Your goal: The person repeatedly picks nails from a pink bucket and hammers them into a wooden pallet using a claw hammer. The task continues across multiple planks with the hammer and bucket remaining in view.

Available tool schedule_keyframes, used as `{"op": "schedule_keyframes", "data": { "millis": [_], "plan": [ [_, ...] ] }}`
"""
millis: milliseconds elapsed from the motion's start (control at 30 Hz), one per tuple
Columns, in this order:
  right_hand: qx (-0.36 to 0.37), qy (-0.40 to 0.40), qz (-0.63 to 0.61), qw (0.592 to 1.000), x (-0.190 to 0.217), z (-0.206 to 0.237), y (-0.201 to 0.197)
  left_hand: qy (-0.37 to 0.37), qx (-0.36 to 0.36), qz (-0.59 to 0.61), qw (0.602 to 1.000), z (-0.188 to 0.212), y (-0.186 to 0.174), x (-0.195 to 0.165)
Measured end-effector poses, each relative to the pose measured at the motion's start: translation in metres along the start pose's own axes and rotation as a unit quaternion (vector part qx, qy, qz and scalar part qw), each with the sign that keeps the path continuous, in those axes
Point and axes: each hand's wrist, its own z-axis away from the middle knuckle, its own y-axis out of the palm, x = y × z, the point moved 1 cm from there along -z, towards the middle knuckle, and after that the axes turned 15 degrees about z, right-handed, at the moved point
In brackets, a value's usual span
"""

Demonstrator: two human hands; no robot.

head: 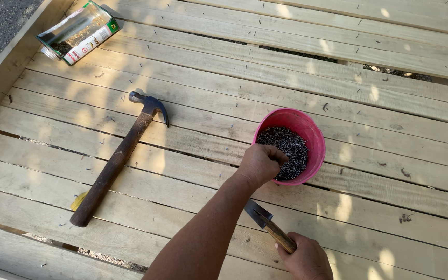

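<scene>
My left hand (259,163) reaches into a pink bowl (315,137) full of small dark nails (291,148). Its fingers are curled shut among the nails at the bowl's near rim. My right hand (307,259), at the bottom edge, grips the wooden handle of a second hammer (265,220). That hammer's metal head points up-left and passes under my left forearm. The bowl stands on a deck of pale wooden planks (193,93).
A claw hammer with a long brown handle (115,161) lies to the left on the planks, with a yellow scrap (79,201) beside its grip. An open tin (76,32) lies on its side at the top left, by a raised board edge (6,67). Gaps run between planks.
</scene>
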Motion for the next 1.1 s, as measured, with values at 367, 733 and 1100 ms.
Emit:
{"op": "schedule_keyframes", "data": {
  "millis": [367, 733, 1100],
  "plan": [
    [-0.058, -0.001, -0.04, 0.997, -0.009, -0.007, 0.018, 0.181, -0.162, -0.034, 0.97, 0.072, -0.066, 0.037],
    [0.095, -0.091, -0.043, 0.99, -0.048, 0.022, 0.101, 0.04, -0.17, -0.114, 0.978, 0.175, -0.146, 0.126],
    [0.064, -0.05, 0.002, 0.997, -0.021, 0.054, 0.112, -0.038, -0.078, -0.041, 0.995, 0.204, -0.117, 0.183]
  ]
}}
